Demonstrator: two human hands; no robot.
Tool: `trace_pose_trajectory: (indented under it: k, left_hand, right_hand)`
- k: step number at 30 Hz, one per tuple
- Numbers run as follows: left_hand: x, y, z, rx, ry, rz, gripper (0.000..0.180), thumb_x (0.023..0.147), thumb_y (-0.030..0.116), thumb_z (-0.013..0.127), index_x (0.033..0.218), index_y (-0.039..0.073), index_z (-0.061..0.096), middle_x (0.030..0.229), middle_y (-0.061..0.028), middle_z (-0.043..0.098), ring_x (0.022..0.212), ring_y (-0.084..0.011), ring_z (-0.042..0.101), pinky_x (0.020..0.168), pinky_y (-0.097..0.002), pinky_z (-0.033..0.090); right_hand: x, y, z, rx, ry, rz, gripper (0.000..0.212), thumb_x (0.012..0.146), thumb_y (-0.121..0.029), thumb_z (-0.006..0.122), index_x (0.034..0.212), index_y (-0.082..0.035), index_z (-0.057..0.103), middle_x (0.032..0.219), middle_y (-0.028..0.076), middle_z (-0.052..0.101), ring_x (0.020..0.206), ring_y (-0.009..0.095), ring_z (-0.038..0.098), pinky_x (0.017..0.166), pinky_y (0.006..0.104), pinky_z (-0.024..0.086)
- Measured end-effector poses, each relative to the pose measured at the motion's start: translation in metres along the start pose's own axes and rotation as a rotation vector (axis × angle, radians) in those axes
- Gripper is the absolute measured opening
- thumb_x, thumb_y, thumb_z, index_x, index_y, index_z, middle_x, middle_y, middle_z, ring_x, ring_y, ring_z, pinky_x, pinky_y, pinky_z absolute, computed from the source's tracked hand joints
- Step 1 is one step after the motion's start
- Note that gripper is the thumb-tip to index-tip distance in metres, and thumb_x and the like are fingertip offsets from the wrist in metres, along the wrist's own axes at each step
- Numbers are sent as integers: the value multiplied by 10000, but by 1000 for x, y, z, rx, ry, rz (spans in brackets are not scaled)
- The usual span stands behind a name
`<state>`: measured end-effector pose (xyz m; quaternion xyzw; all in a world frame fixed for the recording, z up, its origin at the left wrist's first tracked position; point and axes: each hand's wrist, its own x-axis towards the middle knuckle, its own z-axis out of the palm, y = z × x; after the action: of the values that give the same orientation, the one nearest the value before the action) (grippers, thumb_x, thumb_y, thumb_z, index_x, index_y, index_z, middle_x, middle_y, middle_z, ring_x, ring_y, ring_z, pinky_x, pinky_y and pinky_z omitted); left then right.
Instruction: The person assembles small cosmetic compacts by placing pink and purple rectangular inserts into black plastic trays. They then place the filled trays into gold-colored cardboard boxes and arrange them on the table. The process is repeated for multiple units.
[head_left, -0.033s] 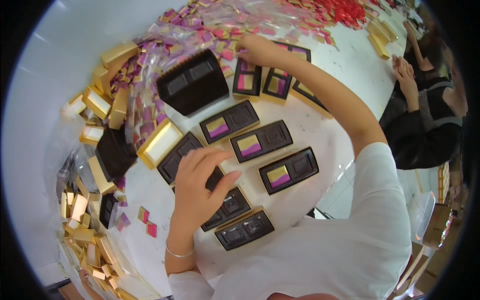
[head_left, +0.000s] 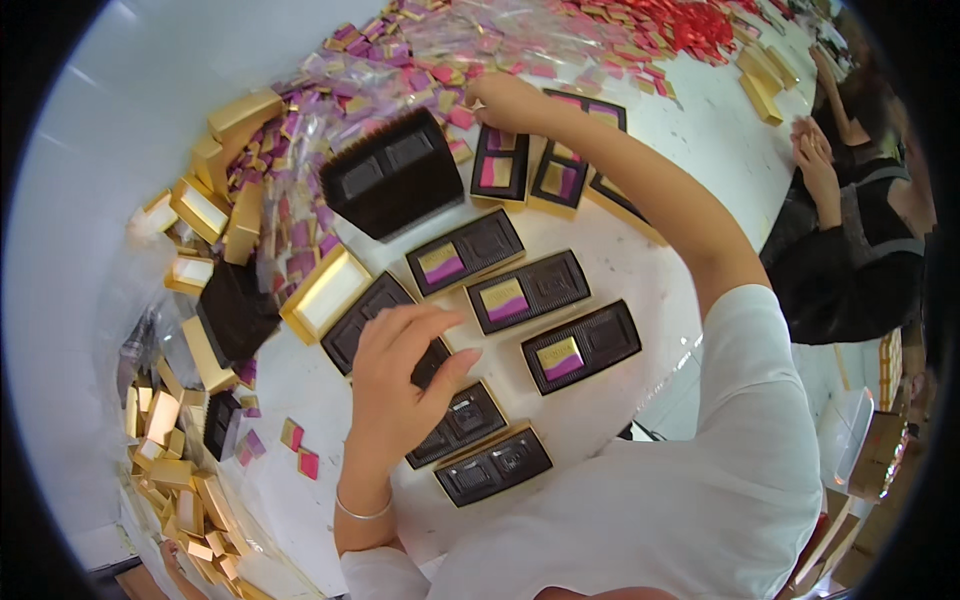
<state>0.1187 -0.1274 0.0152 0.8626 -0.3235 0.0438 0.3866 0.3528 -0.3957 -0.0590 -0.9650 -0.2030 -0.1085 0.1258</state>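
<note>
My left hand [head_left: 395, 370] hovers over black two-cell trays set in gold boxes, fingers curved and thumb apart, with nothing visible in it. Beneath it one tray [head_left: 460, 420] is partly covered. My right hand [head_left: 505, 102] reaches to the edge of the pile of small wrapped squares [head_left: 390, 70], fingers bent together; what they may hold is too small to name. Three trays near the middle, such as the lowest one [head_left: 580, 345], carry one gold-and-purple square each in the left cell. Beside my right hand, a tray [head_left: 498, 165] has squares in both cells.
A stack of black trays [head_left: 392, 175] stands left of the filled boxes. Empty gold boxes [head_left: 325, 290] and lids [head_left: 175, 480] crowd the left side. Red wrapped pieces [head_left: 695, 30] lie at the back. A co-worker's hands [head_left: 815, 155] are at the table's right edge.
The whole view has shifted slightly. My right hand has edged a little left, away from the filled trays. My left hand has hardly moved.
</note>
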Motion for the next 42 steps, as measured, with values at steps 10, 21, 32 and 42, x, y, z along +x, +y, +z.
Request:
trace_pose_trajectory:
  k: [10, 21, 32, 42]
  left_hand:
    - [2, -29, -24, -53, 145, -193, 209, 754, 93, 666, 936, -1, 623, 849, -83, 602, 783, -179, 561, 736, -277, 440]
    - [1, -40, -36, -55, 248, -231, 174, 765, 68, 648, 926, 5, 627, 833, -76, 606, 771, -168, 553, 734, -274, 432]
    - [1, -46, -38, -54, 274, -200, 191, 744, 84, 698, 912, 15, 640, 839, -94, 629, 766, -221, 593, 694, -294, 465]
    - [-5, -50, -47, -28, 329, -174, 160, 744, 47, 677, 893, 3, 638, 834, -99, 625, 737, -195, 574, 677, -276, 451]
  right_hand:
    - [114, -50, 42, 744, -84, -250, 399, 827, -249, 581, 1195, -94, 577, 1160, 190, 570, 1025, 314, 559, 903, 395, 430]
    - [97, -36, 70, -163, 190, -411, 526, 851, -442, 500, 1306, -191, 422, 1281, 169, 449, 1177, 339, 436, 932, 461, 398]
    - [140, -67, 77, -193, 223, -194, 767, 777, -681, 458, 1365, -198, 365, 1329, 262, 355, 1122, 403, 484, 848, 485, 462]
    - [145, -68, 67, -7, 66, -291, 383, 861, -285, 560, 1210, -135, 521, 1055, 125, 578, 866, 355, 598, 734, 421, 488]
